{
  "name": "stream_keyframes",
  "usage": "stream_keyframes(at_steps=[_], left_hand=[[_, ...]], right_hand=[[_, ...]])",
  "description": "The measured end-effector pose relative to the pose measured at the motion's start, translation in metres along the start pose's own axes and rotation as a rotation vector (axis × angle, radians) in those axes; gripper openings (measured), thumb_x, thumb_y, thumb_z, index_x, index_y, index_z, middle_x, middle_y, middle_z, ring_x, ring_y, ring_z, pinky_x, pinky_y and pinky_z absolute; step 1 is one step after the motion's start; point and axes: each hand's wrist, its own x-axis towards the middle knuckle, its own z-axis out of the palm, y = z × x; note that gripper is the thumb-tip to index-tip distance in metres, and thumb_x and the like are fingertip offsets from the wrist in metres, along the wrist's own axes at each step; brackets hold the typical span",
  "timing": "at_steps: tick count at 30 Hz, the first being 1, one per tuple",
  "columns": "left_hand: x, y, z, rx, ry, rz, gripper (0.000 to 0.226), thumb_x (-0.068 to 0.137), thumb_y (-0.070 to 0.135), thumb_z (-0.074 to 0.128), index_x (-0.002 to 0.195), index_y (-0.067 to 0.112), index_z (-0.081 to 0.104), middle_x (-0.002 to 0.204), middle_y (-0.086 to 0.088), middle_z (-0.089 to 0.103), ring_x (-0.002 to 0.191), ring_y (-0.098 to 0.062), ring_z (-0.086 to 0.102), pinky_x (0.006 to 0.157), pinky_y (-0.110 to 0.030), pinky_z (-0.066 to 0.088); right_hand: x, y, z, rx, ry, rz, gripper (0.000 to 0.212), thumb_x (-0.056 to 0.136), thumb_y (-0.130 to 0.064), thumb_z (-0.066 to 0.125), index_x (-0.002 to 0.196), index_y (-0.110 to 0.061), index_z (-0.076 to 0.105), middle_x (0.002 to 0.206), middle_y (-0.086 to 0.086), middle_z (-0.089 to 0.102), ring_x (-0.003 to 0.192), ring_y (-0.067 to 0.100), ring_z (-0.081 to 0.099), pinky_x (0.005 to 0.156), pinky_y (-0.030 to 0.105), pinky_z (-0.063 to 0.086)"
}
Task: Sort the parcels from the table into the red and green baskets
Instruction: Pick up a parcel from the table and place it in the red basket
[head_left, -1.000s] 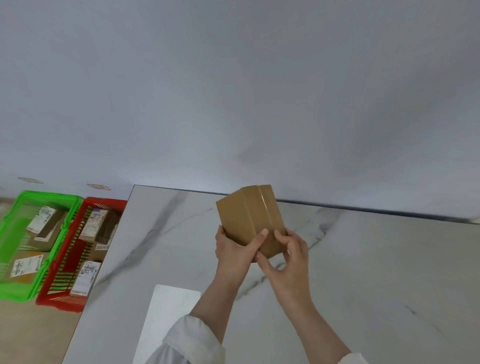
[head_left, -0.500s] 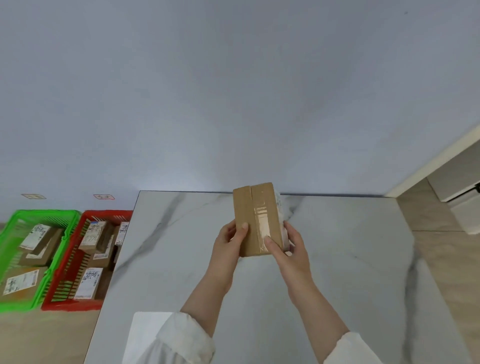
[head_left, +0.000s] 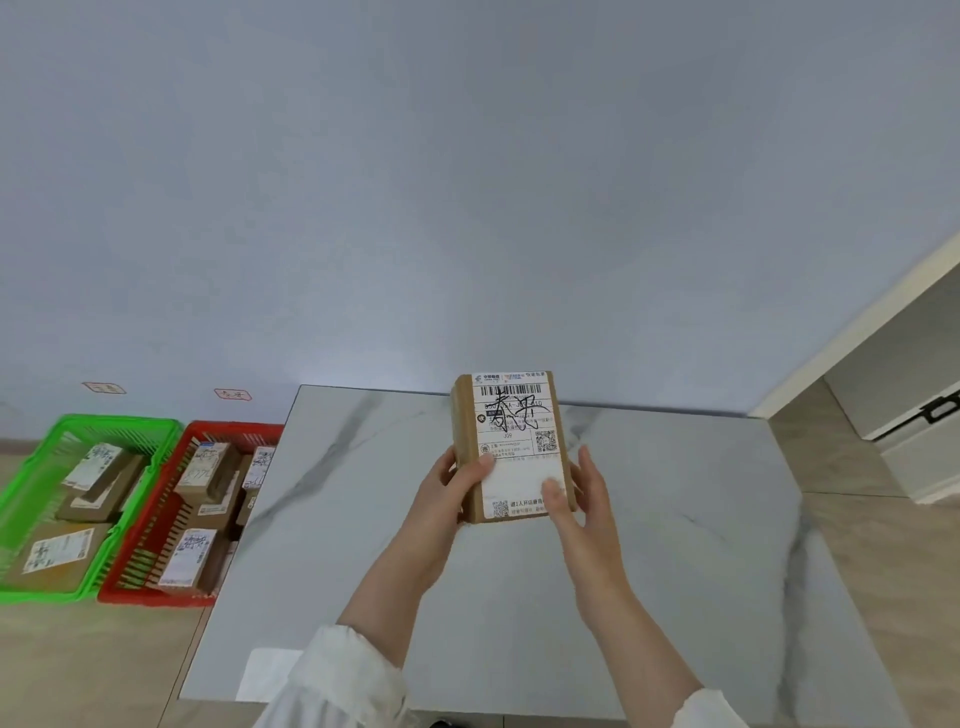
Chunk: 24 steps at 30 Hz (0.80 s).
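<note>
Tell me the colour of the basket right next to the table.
Red: the basket beside the table, clearest in the head view.

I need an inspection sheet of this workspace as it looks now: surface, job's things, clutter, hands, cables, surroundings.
Surface: white marble-look table.
Job's things: parcel, label facing the camera, held above the table; green basket and red basket on the floor left of it, both holding parcels.
Clutter: white sheet at the table's near left corner.
Hands: left hand and right hand both grip the parcel's sides.
Cables: nothing seen.
Surroundings: grey wall; white cabinet at right.
</note>
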Motion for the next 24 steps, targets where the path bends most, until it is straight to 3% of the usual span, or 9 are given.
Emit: stream_keyframes(at_steps=[2,4,10,16,20,24], left_hand=[[-0.008,-0.002,0.006,0.022,-0.069,0.019,0.052,0.075,0.038,0.059,0.125,0.023,0.055,0.119,0.003,0.068,0.104,-0.014,0.066,0.097,-0.039,0.050],[-0.013,-0.009,0.017,0.020,-0.071,0.044,0.050,0.077,0.038,0.057,0.126,0.026,0.054,0.119,0.005,0.067,0.109,-0.013,0.064,0.101,-0.041,0.046],[-0.028,-0.042,0.074,-0.010,0.030,0.094,0.089,0.069,0.067,0.058,0.146,0.036,0.026,0.141,0.014,0.049,0.130,-0.007,0.045,0.115,-0.042,0.029],[-0.041,-0.063,0.112,-0.037,0.079,0.080,0.083,0.077,0.064,0.051,0.148,0.039,0.017,0.146,0.015,0.041,0.132,-0.004,0.040,0.117,-0.039,0.025],[-0.049,-0.067,0.121,-0.015,0.082,0.077,0.086,0.075,0.070,0.050,0.148,0.038,0.018,0.145,0.014,0.044,0.132,-0.006,0.041,0.117,-0.040,0.024],[-0.052,-0.064,0.122,-0.020,0.085,0.089,0.079,0.080,0.065,0.046,0.149,0.036,0.019,0.143,0.012,0.047,0.132,-0.007,0.042,0.117,-0.041,0.024]], right_hand=[[-0.004,-0.004,-0.014,0.089,-0.146,0.089,0.065,0.078,-0.044,0.065,0.137,-0.030,0.041,0.132,-0.009,0.055,0.120,0.006,0.053,0.106,0.038,0.041],[-0.011,-0.006,-0.026,0.132,-0.210,0.103,0.068,0.072,-0.044,0.061,0.135,-0.026,0.044,0.128,-0.007,0.060,0.114,0.005,0.059,0.102,0.038,0.045],[-0.030,0.003,-0.062,0.168,-0.126,0.082,0.072,0.073,-0.042,0.059,0.141,-0.027,0.038,0.130,-0.009,0.057,0.116,0.005,0.056,0.103,0.036,0.045],[-0.040,0.015,-0.094,0.171,-0.098,0.107,0.054,0.092,-0.031,0.050,0.144,-0.030,0.032,0.140,-0.008,0.049,0.126,0.007,0.047,0.108,0.033,0.036],[-0.050,0.012,-0.099,0.182,-0.073,0.111,0.052,0.095,-0.030,0.046,0.145,-0.030,0.029,0.142,-0.010,0.045,0.125,0.004,0.043,0.095,0.021,0.031],[-0.058,0.006,-0.096,0.198,-0.040,0.108,0.054,0.096,-0.031,0.045,0.146,-0.031,0.026,0.142,-0.011,0.044,0.121,0.002,0.042,0.095,0.020,0.030]])
